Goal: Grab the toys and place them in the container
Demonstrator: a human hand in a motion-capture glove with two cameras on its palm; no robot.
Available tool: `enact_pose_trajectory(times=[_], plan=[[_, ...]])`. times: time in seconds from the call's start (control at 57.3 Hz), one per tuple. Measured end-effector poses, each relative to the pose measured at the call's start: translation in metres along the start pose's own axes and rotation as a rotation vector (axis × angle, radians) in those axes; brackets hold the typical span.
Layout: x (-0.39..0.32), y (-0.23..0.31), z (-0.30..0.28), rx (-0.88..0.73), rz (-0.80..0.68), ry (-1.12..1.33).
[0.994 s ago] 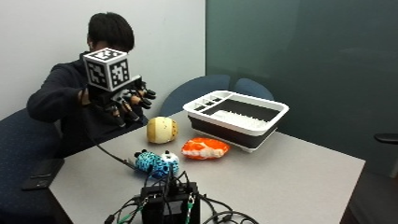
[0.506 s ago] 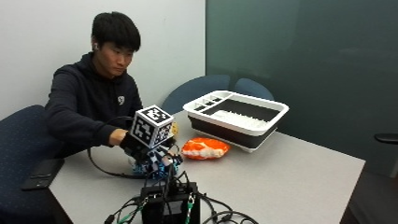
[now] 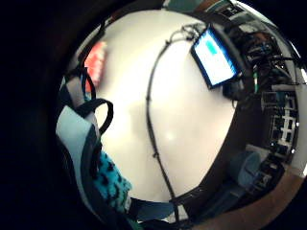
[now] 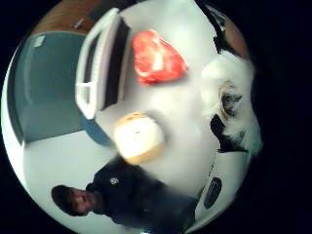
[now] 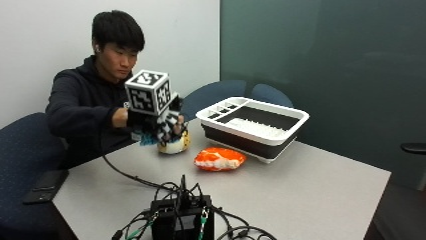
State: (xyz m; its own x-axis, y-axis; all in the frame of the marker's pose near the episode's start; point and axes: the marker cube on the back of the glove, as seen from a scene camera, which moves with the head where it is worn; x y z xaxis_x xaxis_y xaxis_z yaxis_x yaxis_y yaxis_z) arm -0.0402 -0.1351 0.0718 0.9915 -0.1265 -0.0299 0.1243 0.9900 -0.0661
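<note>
Nearest the camera, low in the outside view, a black electronics box (image 5: 183, 216) sits on the grey table (image 5: 319, 195). At centre frame lies the orange-and-white plush toy (image 5: 219, 158), long axis roughly left to right. Left of centre, your gloved right hand (image 5: 154, 122) is lifted above the table with its fingers curled round a teal-and-white spotted plush toy (image 5: 165, 131); just under it stands the cream rounded plush toy (image 5: 175, 145). The white-rimmed black container (image 5: 253, 125) lies farther back, to the right of your hand. I judge the carry runs rightward, over the orange toy.
</note>
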Motion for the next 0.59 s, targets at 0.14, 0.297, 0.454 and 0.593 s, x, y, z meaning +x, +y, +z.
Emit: enact_pose_trajectory(times=[0.14, 0.297, 0.454, 0.593], plan=[[-0.054, -0.004, -0.072, 0.161, -0.11, -0.067], [-0.143, -0.034, -0.125, 0.323, -0.209, -0.16], [-0.159, -0.117, -0.142, 0.352, -0.15, -0.296], [-0.224, -0.145, -0.083, 0.337, -0.22, -0.166]])
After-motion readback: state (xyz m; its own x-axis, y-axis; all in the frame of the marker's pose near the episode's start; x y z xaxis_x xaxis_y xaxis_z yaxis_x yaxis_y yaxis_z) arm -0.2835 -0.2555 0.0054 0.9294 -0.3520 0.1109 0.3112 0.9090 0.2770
